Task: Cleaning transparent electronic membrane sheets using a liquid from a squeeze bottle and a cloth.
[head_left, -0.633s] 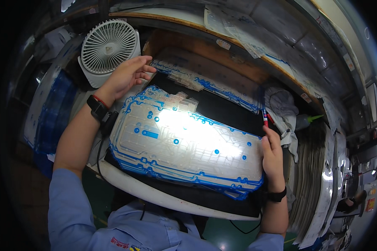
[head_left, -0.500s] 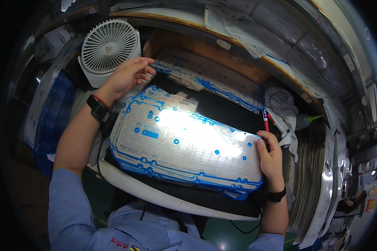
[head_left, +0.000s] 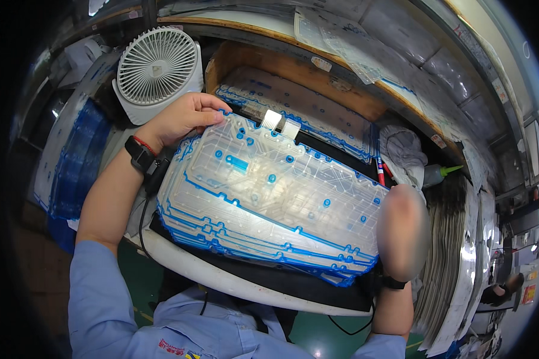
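Note:
A clear plastic keyboard membrane sheet (head_left: 287, 179) with blue marks, fine circuit lines and pale tail tabs along its far edge lies tilted over a stack of similar sheets (head_left: 221, 230). My left hand (head_left: 191, 119) pinches its far left corner between thumb and fingers. At the sheet's right end is my right hand (head_left: 402, 233), touching or very close to the far right corner; a blur smears its fingers, so their grip does not show. The top sheet sits offset from the stack, toward the far right.
Behind the stack, a wooden shelf bay (head_left: 341, 87) holds another pile of membrane sheets (head_left: 293, 105). A white fan (head_left: 157, 69) stands at far left. On the right are a red marker (head_left: 380, 172), grey cloth (head_left: 401, 146), green-tipped bottle (head_left: 440, 173) and tall stacked sheets (head_left: 446, 257).
My left hand has come down onto the top sheet's far left corner and closed on it. That sheet has shifted away and to the right off the stack. My right hand moved slightly right.

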A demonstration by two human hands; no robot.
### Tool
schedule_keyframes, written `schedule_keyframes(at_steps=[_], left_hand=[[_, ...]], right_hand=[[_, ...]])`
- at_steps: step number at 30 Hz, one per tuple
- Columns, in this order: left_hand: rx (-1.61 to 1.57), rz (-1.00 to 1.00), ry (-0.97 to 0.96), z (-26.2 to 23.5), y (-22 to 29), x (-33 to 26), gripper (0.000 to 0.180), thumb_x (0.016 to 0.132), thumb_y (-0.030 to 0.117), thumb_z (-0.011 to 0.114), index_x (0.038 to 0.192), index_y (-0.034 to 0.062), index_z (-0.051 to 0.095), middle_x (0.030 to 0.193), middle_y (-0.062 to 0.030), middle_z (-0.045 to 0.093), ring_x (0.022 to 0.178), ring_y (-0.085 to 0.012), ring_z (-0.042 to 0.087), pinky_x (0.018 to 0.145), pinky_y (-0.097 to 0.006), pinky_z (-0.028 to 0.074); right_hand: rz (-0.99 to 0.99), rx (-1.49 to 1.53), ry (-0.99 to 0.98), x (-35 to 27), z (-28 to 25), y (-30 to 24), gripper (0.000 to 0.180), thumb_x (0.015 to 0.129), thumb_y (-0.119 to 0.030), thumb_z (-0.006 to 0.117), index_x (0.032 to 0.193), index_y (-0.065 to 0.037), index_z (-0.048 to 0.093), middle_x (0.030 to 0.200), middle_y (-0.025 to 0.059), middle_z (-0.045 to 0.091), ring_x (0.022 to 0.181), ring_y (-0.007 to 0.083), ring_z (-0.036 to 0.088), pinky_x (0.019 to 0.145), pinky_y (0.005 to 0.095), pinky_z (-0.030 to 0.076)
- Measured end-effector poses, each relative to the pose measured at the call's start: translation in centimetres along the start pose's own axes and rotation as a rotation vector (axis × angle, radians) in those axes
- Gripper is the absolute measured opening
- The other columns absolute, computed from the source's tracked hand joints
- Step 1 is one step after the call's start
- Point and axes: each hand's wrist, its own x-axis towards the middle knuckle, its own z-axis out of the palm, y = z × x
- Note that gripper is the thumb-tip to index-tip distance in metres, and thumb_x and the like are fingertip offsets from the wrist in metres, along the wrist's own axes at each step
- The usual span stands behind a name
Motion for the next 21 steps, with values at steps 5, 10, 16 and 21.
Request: schedule_keyframes(at_steps=[5,10,16,21], left_hand=[[-0.003,-0.019,0.020,-0.1,0.2,-0.1,0.023,0.089,0.009,0.062,0.110,-0.0016,0.060,0.094,-0.0076,0.068,0.081,-0.0101,0.065,0.072,-0.022,0.052],[-0.056,0.066,0.007,0.5,0.2,0.1,0.024,0.090,0.010,0.062,0.111,-0.0012,0.060,0.099,-0.0076,0.067,0.087,-0.0121,0.065,0.079,-0.024,0.053],[-0.050,0.073,0.036,0.2,-0.1,0.0,0.023,0.093,0.014,0.058,0.111,0.0007,0.059,0.095,-0.0044,0.067,0.074,-0.0052,0.059,0.065,-0.018,0.047],[0.175,-0.010,-0.037,-0.1,0.5,-0.1,0.019,0.095,0.017,0.055,0.106,0.0024,0.059,0.090,-0.0018,0.065,0.063,-0.0007,0.051,0.055,-0.015,0.040]], right_hand=[[-0.022,-0.005,-0.008,0.1,0.1,0.2,0.018,0.097,-0.011,0.054,0.110,0.001,0.057,0.091,0.0018,0.061,0.079,0.0052,0.054,0.071,0.0186,0.043],[-0.227,-0.121,0.008,0.5,0.4,0.6,0.017,0.097,-0.012,0.053,0.109,0.000,0.056,0.095,0.0034,0.062,0.083,0.0063,0.055,0.075,0.0186,0.043],[-0.010,0.038,0.053,0.1,-0.5,0.7,0.017,0.098,-0.012,0.051,0.111,0.000,0.053,0.094,0.0061,0.064,0.083,0.0081,0.057,0.076,0.0202,0.044],[0.026,0.131,0.107,0.3,0.3,0.6,0.022,0.099,-0.014,0.051,0.115,-0.001,0.052,0.084,0.0032,0.061,0.074,0.0072,0.054,0.070,0.0200,0.043]])
